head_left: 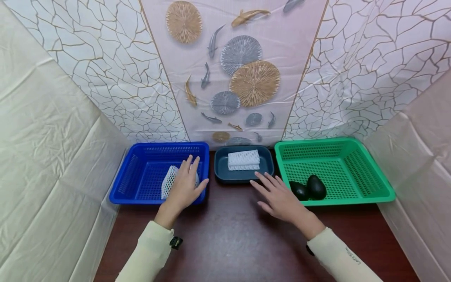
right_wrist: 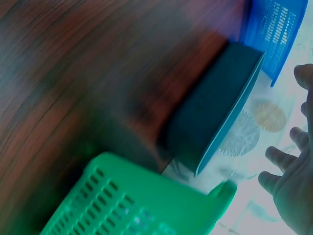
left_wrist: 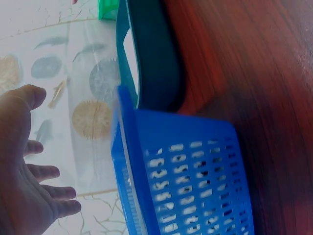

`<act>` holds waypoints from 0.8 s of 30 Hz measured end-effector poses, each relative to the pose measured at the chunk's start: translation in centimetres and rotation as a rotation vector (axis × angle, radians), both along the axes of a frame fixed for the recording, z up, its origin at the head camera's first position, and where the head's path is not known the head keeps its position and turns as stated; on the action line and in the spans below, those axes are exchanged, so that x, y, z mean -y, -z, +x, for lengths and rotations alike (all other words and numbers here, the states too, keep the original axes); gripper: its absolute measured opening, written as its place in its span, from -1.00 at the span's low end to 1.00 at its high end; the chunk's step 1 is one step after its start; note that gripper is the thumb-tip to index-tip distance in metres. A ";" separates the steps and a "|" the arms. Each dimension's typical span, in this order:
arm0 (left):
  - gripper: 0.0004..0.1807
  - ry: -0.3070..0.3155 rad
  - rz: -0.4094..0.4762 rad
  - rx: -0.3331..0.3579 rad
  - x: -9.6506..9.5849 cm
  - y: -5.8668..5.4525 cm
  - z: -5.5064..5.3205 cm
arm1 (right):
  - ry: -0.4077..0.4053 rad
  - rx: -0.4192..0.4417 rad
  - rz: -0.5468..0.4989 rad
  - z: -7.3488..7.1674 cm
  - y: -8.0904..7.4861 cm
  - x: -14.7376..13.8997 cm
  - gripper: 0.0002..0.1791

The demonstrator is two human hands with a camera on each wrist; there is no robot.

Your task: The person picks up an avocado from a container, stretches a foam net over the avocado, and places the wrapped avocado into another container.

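Over the blue basket [head_left: 141, 201] hangs my left hand [head_left: 183, 184], fingers spread and holding nothing. Below it, partly hidden by the hand, white foam netting [head_left: 169, 183] lies in the basket. My right hand [head_left: 280, 196] is held above the table between the dark teal tray [head_left: 243, 181] and the green basket [head_left: 352, 202], its fingers extended and nothing in them. A folded white foam net [head_left: 244, 160] lies in the tray. Two dark, rounded fruits that look like avocados [head_left: 316, 187] sit at the near left corner of the green basket; the right hand is close to them.
The three containers stand in a row along the back of the brown wooden table [head_left: 232, 235]. Behind them hangs a patterned cloth [head_left: 225, 125], with pale fabric walls [head_left: 53, 156] at both sides. The tray stands between the baskets.
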State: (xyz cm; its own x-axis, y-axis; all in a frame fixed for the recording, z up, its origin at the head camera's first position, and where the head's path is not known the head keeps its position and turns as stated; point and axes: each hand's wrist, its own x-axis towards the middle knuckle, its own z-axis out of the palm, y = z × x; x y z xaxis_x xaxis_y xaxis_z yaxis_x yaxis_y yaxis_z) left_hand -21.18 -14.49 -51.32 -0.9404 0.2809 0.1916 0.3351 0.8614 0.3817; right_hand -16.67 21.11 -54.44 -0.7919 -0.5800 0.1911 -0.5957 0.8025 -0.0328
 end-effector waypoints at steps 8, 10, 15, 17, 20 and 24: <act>-0.17 0.067 -0.152 -0.077 -2.4 0.4 0.4 | 0.022 -0.023 0.001 0.1 -0.8 -2.7 -0.17; -0.18 0.078 -0.185 -0.104 -3.0 0.5 0.5 | 0.027 -0.027 -0.007 0.1 -0.9 -3.4 -0.17; -0.21 0.110 -0.212 -0.103 -4.6 0.7 0.5 | 0.053 -0.030 -0.008 -0.1 -1.4 -5.2 -0.15; -0.22 0.126 -0.207 -0.093 -5.2 0.8 0.4 | 0.069 -0.032 -0.004 -0.3 -1.5 -5.9 -0.13; -0.23 0.154 -0.203 -0.087 -6.0 0.7 0.1 | 0.100 -0.023 -0.002 -0.5 -1.8 -6.7 -0.11; -0.23 0.171 -0.220 -0.071 -7.0 0.8 -0.2 | 0.124 -0.026 -0.023 -1.0 -1.9 -7.9 -0.10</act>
